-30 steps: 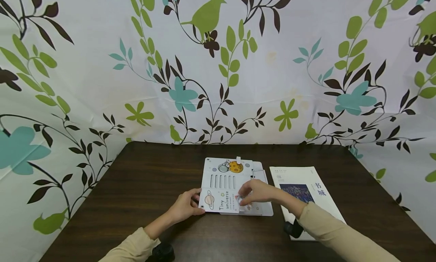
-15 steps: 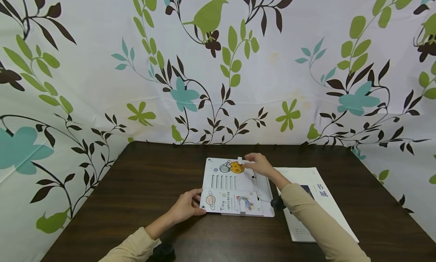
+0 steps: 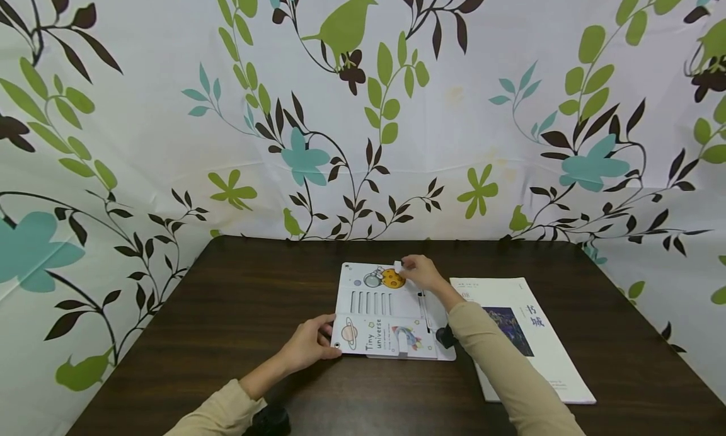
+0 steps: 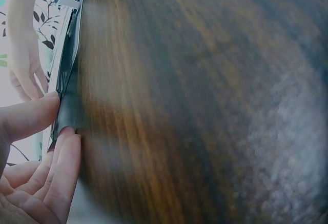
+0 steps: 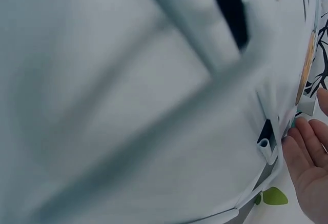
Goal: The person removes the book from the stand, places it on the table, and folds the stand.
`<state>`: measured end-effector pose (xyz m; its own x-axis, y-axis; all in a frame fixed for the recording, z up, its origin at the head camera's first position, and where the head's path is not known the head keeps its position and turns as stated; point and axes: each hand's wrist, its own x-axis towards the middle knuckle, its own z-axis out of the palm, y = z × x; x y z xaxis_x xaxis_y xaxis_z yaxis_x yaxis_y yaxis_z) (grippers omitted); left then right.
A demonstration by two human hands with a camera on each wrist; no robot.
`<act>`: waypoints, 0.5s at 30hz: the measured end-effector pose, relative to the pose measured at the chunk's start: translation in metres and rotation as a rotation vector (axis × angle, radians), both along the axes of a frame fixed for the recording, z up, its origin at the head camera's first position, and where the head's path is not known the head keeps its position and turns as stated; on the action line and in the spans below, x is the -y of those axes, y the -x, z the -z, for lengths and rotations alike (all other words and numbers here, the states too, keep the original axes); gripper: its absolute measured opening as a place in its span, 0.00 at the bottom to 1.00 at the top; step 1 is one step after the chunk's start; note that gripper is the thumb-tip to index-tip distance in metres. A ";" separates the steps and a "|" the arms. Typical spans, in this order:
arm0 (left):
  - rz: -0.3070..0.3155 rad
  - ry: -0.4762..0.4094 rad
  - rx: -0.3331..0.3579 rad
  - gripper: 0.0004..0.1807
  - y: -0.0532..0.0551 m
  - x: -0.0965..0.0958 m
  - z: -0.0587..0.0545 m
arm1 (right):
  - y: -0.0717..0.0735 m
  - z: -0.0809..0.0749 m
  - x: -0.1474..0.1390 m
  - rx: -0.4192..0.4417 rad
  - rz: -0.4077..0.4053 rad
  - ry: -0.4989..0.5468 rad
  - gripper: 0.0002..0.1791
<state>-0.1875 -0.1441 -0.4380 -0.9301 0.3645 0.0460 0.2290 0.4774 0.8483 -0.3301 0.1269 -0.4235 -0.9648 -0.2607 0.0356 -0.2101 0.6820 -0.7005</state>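
Note:
A white folding book stand (image 3: 371,304) with planet, astronaut and "Tiny universe" prints lies folded on the table in the head view. My left hand (image 3: 308,344) holds its near left corner. In the left wrist view, that hand's thumb lies over the edge and its fingers (image 4: 61,172) are under it. At the stand's far edge, my right hand (image 3: 422,273) has its thumb and fingers at a small white page clip (image 3: 398,267). The right wrist view shows this clip (image 5: 306,105) between thumb and fingers. Another page clip (image 3: 403,343) sits at the near edge.
To the right lies a white book (image 3: 544,341) with a dark blue picture on its cover, partly under my right sleeve (image 3: 505,360). All this stands on a dark wooden table (image 3: 255,285). Behind it hangs a patterned cloth (image 3: 397,171).
My right hand has gone from the near page clip to the far one, then slightly left onto it. The near clip is uncovered. My left hand stays at the corner.

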 end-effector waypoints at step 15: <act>0.001 -0.025 0.013 0.38 -0.001 0.001 0.000 | -0.001 -0.002 0.007 0.010 0.049 -0.034 0.18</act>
